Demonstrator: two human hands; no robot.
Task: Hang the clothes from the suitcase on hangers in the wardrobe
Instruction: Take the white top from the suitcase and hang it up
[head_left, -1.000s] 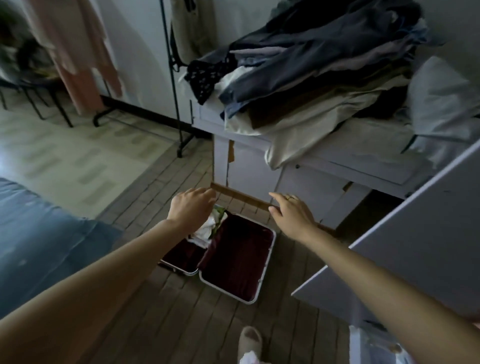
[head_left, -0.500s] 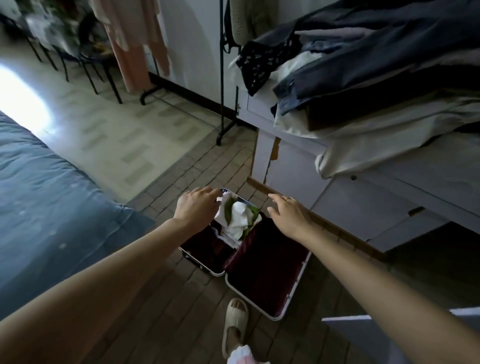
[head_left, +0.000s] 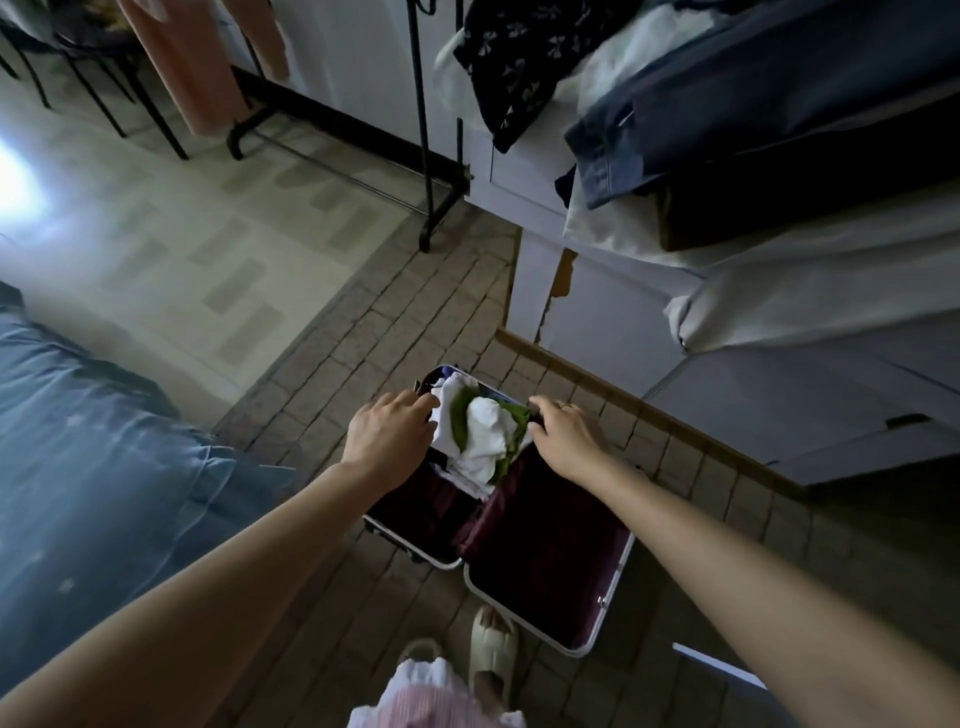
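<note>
While both arms reach down, the biggest thing to see is the floor (head_left: 358, 358), made of small grey-brown bricks near the person and pale tiles farther off. On the left lies a big blue blanket (head_left: 93, 467), soft and wrinkled. On the right stands a white cabinet (head_left: 587, 322) with a chipped edge. On top of it sits a big pile of clothes (head_left: 769, 130), dark blue, black and white, with some parts hanging over the side.

Near the top stands a black clothes rack (head_left: 421, 130), and a pink dress (head_left: 208, 57) hangs up at the top left.

Down on the brick floor lies the suitcase (head_left: 545, 566). It is open flat, with dark red cloth inside and a silver rim. The right half looks bare inside. At the far end of the left half sits a bunch of clothes (head_left: 483, 431), white and green, all crumpled up.

The left hand (head_left: 389, 436) is at the left side of that bunch. Its fingers curl down at the white cloth and seem to hold its edge. The right hand (head_left: 563, 434) is at the right side of the bunch, with a ring on one finger. Its fingers bend down over the green cloth, but I cannot tell if it really grips it.

At the bottom you can see a foot in a cream slipper (head_left: 491, 649), just beside the suitcase.
</note>
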